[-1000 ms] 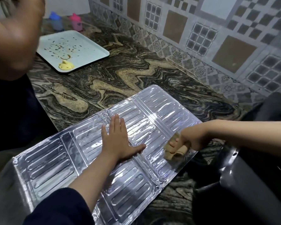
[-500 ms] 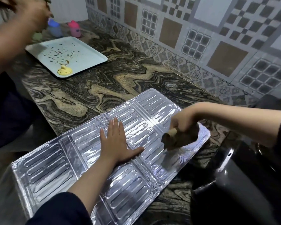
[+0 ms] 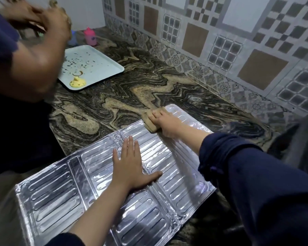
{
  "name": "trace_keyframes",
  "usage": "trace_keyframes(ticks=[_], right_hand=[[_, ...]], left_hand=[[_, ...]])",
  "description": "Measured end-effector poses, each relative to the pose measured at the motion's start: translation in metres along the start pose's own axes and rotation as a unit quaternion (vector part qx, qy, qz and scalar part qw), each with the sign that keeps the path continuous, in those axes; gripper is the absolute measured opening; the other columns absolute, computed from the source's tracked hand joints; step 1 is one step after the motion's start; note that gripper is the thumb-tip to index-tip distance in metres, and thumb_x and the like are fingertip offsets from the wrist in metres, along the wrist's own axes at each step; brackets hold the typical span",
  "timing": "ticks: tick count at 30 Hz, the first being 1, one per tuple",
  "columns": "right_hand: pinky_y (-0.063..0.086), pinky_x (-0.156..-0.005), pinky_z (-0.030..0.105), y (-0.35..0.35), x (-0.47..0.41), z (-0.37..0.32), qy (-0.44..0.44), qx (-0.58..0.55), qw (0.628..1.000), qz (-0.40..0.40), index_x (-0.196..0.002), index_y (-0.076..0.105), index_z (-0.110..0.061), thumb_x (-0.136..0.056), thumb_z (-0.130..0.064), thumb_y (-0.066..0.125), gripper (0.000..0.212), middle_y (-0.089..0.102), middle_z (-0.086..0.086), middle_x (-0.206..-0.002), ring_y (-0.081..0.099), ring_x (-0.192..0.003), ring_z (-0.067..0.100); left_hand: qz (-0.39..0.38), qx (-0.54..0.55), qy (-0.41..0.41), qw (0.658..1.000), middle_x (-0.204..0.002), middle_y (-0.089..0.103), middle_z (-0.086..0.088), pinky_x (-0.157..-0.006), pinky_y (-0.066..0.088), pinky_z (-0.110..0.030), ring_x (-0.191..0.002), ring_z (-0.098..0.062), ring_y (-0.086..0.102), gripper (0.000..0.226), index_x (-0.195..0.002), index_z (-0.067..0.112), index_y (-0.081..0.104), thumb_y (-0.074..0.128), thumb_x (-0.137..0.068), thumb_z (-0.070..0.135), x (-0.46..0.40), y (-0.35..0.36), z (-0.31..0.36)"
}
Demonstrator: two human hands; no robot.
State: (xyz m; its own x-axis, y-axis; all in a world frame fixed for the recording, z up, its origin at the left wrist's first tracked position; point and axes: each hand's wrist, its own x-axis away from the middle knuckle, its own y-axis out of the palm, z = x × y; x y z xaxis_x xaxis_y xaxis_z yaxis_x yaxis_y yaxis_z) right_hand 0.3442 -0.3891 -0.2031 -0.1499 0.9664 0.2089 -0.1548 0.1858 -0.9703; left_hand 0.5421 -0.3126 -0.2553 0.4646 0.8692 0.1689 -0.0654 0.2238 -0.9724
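Note:
A ribbed silver foil panel [image 3: 64, 192] lies flat on the marbled stone counter [image 3: 132, 86], folded into several sections. My left hand [image 3: 130, 167] presses flat on its middle with straight, spread fingers. My right hand [image 3: 167, 123] is at the panel's far edge and presses a tan cloth pad [image 3: 148, 121] against the foil, fingers laid over the pad. Whether the thumb curls under the pad is hidden.
Another person's blurred arm and hand [image 3: 36, 50] reach in from the upper left. A pale blue tray [image 3: 94, 64] with crumbs and a yellow blob [image 3: 77, 83] sits at the back left, a pink container [image 3: 90, 37] behind it. A tiled wall [image 3: 220, 41] borders the counter. A dark object [image 3: 300, 139] stands right.
My right hand has carried the cloth pad from the panel's near right corner up and across to its far edge. My left hand has stayed pressed on the foil. The other person's arm moved.

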Motion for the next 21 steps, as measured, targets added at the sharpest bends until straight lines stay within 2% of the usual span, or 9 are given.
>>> trace_keyframes(ticks=[2, 5, 8, 10, 12, 14, 15, 19, 21], right_hand=[[0.025, -0.112, 0.049, 0.013, 0.001, 0.005, 0.001, -0.04, 0.999, -0.01, -0.15, 0.018, -0.025, -0.086, -0.007, 0.05, 0.074, 0.018, 0.001, -0.158, 0.02, -0.142, 0.03], [0.025, -0.114, 0.041, 0.003, 0.0, 0.017, -0.026, -0.066, 0.996, -0.048, -0.151, 0.015, -0.029, -0.081, 0.011, 0.043, 0.086, 0.009, -0.003, -0.161, 0.014, -0.147, 0.028], [0.027, -0.112, 0.034, -0.01, 0.005, 0.029, -0.024, -0.093, 0.991, -0.098, -0.148, 0.026, -0.031, -0.078, 0.013, 0.042, 0.084, 0.015, -0.005, -0.159, 0.018, -0.146, 0.026], [0.026, -0.11, 0.028, -0.015, 0.013, 0.035, -0.01, -0.126, 0.986, -0.108, -0.143, 0.038, -0.033, -0.08, 0.008, 0.047, 0.075, 0.029, -0.004, -0.155, 0.028, -0.143, 0.023], [0.033, -0.104, 0.025, -0.012, 0.023, 0.043, -0.01, -0.126, 0.983, -0.13, -0.133, 0.051, -0.035, -0.079, 0.002, 0.051, 0.066, 0.049, -0.006, -0.138, 0.044, -0.13, 0.019], [0.043, -0.094, 0.026, -0.01, 0.04, 0.05, -0.02, -0.109, 0.98, -0.168, -0.115, 0.06, -0.04, -0.077, -0.003, 0.055, 0.053, 0.06, -0.008, -0.116, 0.056, -0.113, 0.02], [0.045, -0.09, 0.027, -0.011, 0.051, 0.053, -0.025, -0.106, 0.977, -0.185, -0.113, 0.061, -0.04, -0.078, -0.005, 0.056, 0.05, 0.062, -0.009, -0.11, 0.059, -0.107, 0.021], [0.042, -0.075, 0.024, -0.025, 0.102, 0.055, -0.02, -0.088, 0.953, -0.291, -0.126, 0.059, -0.036, -0.077, 0.002, 0.048, 0.063, 0.061, -0.003, -0.096, 0.054, -0.088, 0.019], [0.044, -0.067, 0.03, -0.022, 0.121, 0.059, -0.002, -0.078, 0.935, -0.346, -0.124, 0.061, -0.032, -0.076, 0.003, 0.045, 0.062, 0.063, 0.004, -0.09, 0.052, -0.079, 0.019]], left_hand=[[-0.001, -0.002, -0.004, 1.0, -0.157, -0.026, -0.011, -0.113, -0.004, -0.059, -0.145, -0.026, -0.023, 0.138, -0.152, 0.007, -0.011, 0.009, -0.05, 0.099, -0.001, 0.0, 0.0], [-0.006, -0.005, -0.009, 1.0, -0.157, -0.025, -0.012, -0.113, -0.006, -0.058, -0.145, -0.026, -0.024, 0.139, -0.152, 0.007, -0.011, 0.008, -0.05, 0.099, -0.001, -0.001, -0.001], [0.001, -0.004, -0.012, 1.0, -0.157, -0.024, -0.011, -0.114, -0.006, -0.057, -0.145, -0.025, -0.023, 0.139, -0.152, 0.007, -0.01, 0.009, -0.049, 0.099, -0.001, 0.0, 0.0], [0.0, 0.001, -0.013, 1.0, -0.157, -0.024, -0.011, -0.114, -0.006, -0.057, -0.145, -0.025, -0.023, 0.14, -0.152, 0.007, -0.01, 0.011, -0.049, 0.099, -0.001, -0.001, 0.0], [-0.001, 0.006, -0.013, 1.0, -0.158, -0.023, -0.011, -0.114, -0.006, -0.057, -0.146, -0.024, -0.022, 0.14, -0.152, 0.008, -0.009, 0.012, -0.049, 0.099, 0.0, -0.001, 0.001], [0.0, 0.008, -0.013, 1.0, -0.158, -0.022, -0.011, -0.114, -0.005, -0.057, -0.146, -0.024, -0.021, 0.14, -0.152, 0.008, -0.008, 0.014, -0.049, 0.099, 0.0, -0.001, 0.0], [0.002, 0.009, -0.013, 1.0, -0.158, -0.021, -0.011, -0.114, -0.004, -0.057, -0.146, -0.024, -0.02, 0.14, -0.153, 0.008, -0.008, 0.015, -0.049, 0.099, 0.0, -0.001, 0.0], [-0.004, 0.002, -0.011, 1.0, -0.159, -0.02, -0.011, -0.114, -0.003, -0.058, -0.146, -0.025, -0.02, 0.142, -0.152, 0.007, -0.008, 0.01, -0.046, 0.1, 0.0, -0.001, 0.0], [-0.009, 0.003, -0.011, 1.0, -0.158, -0.021, -0.011, -0.114, -0.004, -0.058, -0.146, -0.024, -0.021, 0.144, -0.152, 0.007, -0.009, 0.008, -0.044, 0.101, 0.001, -0.001, 0.0]])
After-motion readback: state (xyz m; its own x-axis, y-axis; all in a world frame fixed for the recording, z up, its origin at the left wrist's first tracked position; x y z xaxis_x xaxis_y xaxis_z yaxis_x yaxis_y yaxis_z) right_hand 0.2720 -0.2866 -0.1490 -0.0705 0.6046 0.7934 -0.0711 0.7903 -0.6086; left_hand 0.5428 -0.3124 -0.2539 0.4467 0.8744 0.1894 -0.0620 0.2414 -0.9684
